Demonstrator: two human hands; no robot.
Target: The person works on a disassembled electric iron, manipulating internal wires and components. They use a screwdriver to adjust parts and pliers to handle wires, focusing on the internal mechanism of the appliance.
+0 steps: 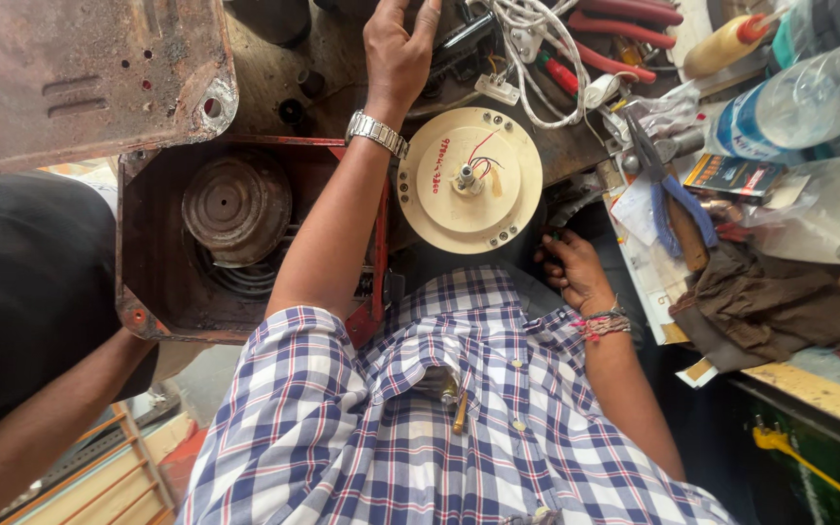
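We stretch our left arm far forward, and our left hand (399,53) lies palm down with its fingers spread flat. Our right arm bends close to the body, and our right hand (573,271) hangs low, its fingers loosely curled.

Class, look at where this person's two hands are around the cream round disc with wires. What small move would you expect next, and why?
Probably bring the left hand back from the cluttered bench to the cream disc. The disc lies unheld, its wires sticking up from the centre, while the right hand waits just below its edge, gripping nothing that I can see.
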